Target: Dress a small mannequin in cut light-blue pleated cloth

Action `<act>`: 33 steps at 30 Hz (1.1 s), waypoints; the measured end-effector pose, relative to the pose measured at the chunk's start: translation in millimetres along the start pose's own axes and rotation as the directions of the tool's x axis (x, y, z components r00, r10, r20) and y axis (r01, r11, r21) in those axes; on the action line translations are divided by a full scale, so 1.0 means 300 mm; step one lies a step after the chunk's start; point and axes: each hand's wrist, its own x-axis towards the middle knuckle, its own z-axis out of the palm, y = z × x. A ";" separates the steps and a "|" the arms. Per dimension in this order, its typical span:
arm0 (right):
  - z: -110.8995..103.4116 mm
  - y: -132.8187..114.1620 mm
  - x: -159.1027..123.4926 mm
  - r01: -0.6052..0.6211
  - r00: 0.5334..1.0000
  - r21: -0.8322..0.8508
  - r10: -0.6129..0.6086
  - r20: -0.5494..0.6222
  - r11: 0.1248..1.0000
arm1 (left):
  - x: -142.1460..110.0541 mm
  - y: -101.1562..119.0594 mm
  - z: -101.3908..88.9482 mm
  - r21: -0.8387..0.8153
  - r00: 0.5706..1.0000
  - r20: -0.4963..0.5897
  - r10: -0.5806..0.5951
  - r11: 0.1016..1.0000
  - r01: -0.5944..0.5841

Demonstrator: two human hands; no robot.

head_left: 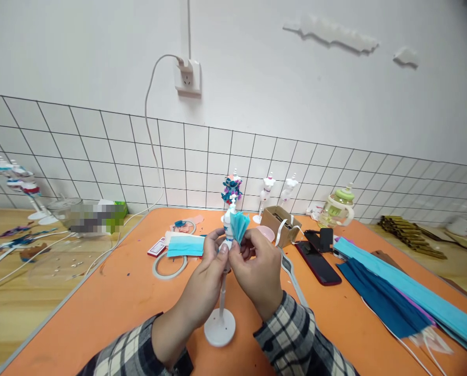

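Quietly, in the head view, a person's left hand (206, 266) closes its fingers around a small white dress form (228, 222) while the right hand (260, 266) pinches pleated blue paper (240, 225) at its side, above the orange desk (119, 313). A tape roll (170, 276) lies toward the left edge, a phone (321, 265) toward the right; three more forms (268, 187) line the back edge.
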 end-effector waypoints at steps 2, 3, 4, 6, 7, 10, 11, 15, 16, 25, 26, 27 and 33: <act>-0.005 -0.007 0.003 -0.081 0.995 0.055 0.077 0.061 0.995 | 0.002 -0.003 -0.004 0.028 1.000 0.010 0.011 1.000 -0.011; -0.008 -0.009 0.006 -0.119 0.989 0.090 0.110 0.095 0.989 | 0.003 -0.005 -0.008 0.053 1.000 0.003 0.017 0.998 -0.017; -0.012 -0.010 0.011 -0.156 0.982 0.131 0.139 0.129 0.979 | 0.003 -0.006 -0.012 0.081 1.000 -0.009 0.022 0.996 -0.021; -0.019 -0.009 0.023 -0.231 0.964 0.227 0.190 0.187 0.946 | 0.004 -0.006 -0.021 0.139 0.999 -0.032 0.025 0.990 -0.021; -0.022 -0.006 0.030 -0.270 0.953 0.281 0.215 0.212 0.921 | 0.005 -0.004 -0.025 0.162 0.999 -0.035 0.025 0.987 -0.019; -0.029 0.006 0.049 -0.382 0.914 0.417 0.270 0.302 0.825 | 0.011 0.011 -0.029 0.188 1.000 0.000 0.018 0.982 -0.018; -0.031 0.011 0.054 -0.408 0.903 0.443 0.279 0.328 0.798 | 0.013 0.018 -0.028 0.201 1.000 0.015 0.020 0.979 -0.023; -0.035 0.020 0.062 -0.450 0.881 0.475 0.289 0.375 0.756 | 0.023 0.043 -0.023 0.315 0.997 0.038 0.060 0.947 -0.069; -0.036 0.022 0.061 -0.455 0.878 0.474 0.292 0.379 0.754 | 0.023 0.047 -0.022 0.338 0.997 0.039 0.065 0.938 -0.074; -0.025 0.018 0.050 -0.632 0.769 0.543 0.358 0.530 0.553 | 0.013 0.056 -0.016 0.307 1.000 -0.004 0.027 0.951 -0.025; -0.022 0.015 0.049 -0.626 0.774 0.540 0.370 0.513 0.563 | 0.014 0.054 -0.017 0.328 1.000 -0.008 0.029 0.944 -0.024; -0.019 0.012 0.047 -0.610 0.789 0.534 0.380 0.483 0.586 | 0.016 0.050 -0.018 0.358 0.999 -0.010 0.036 0.933 -0.030; -0.016 0.000 0.037 -0.539 0.841 0.533 0.382 0.384 0.652 | 0.015 0.038 -0.021 0.431 0.995 -0.001 0.095 0.898 -0.085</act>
